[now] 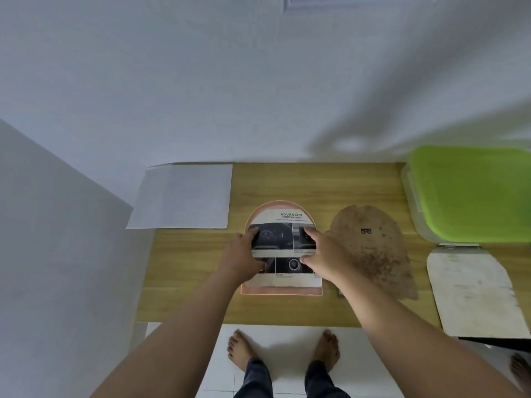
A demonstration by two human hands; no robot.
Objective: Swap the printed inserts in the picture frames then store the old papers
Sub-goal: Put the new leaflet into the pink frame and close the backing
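An arch-shaped pink picture frame (281, 291) lies flat in the middle of the wooden table (316, 182). On it rests a printed insert (287, 218) headed "ADVANCED", with dark car-dashboard photos. My left hand (244, 254) presses on the insert's left side with fingers spread. My right hand (321, 254) presses on its right side, fingertips on the paper. To the right lies a brown arch-shaped backing board (370, 248) with stains. Further right lies a white arch-shaped sheet (474, 291), worn and marked.
White paper sheets (184, 196) lie at the table's back left by the wall. A clear plastic box with a green lid (471, 193) stands at the back right. My bare feet stand on white floor tiles below the table's front edge.
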